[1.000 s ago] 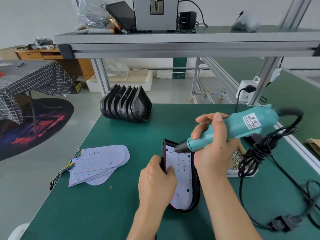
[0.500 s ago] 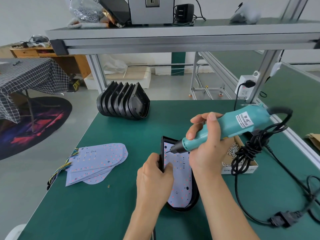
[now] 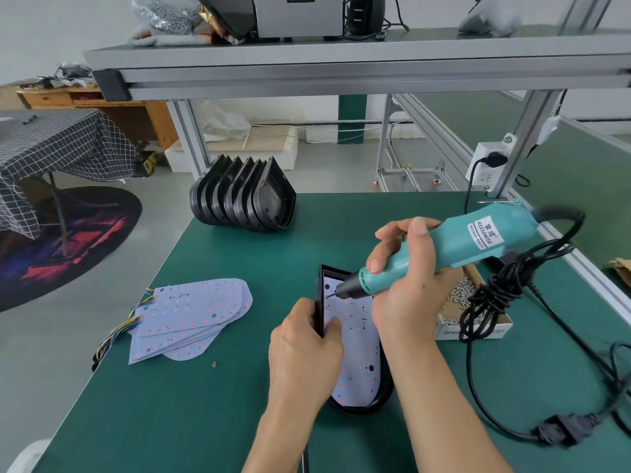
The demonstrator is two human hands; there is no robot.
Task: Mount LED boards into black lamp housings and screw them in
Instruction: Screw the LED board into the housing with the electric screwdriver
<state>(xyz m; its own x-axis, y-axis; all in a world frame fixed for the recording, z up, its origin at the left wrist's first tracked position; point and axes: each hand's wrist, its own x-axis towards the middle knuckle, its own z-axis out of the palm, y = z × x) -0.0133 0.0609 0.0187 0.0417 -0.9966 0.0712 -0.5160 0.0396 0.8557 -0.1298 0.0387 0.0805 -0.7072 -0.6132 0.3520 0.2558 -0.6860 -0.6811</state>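
Black lamp housing (image 3: 384, 401) lying flat on the green table (image 3: 211, 414), near the front edge, between the two forearms. LED board (image 3: 355, 363) seated inside it, face up, red and yellow dots showing. Long axis running away from the body: square end far, rounded end near.

Left hand (image 3: 304, 346) at the housing's left wall, about midway along; fingers curled over the rim, thumb tip pressed onto the board. Gripping the housing.

Right hand (image 3: 409, 288) over the far right part of the housing, fingers wrapped round the teal electric screwdriver (image 3: 454, 247). Tool lying at a shallow slant, cord end up and right, bit pointing down and left. Bit tip touching the board near its far left corner, just beyond the left thumb. Screw at the tip too small to confirm.

Black cord (image 3: 491, 302) bundled below the tool's rear, trailing to a plug at right. Box of screws (image 3: 478, 319) just right of the housing, partly hidden by the right hand. Stack of spare boards (image 3: 191, 319) with coloured wires to the left, well apart. Row of empty housings (image 3: 246, 196) standing on edge at the far side.
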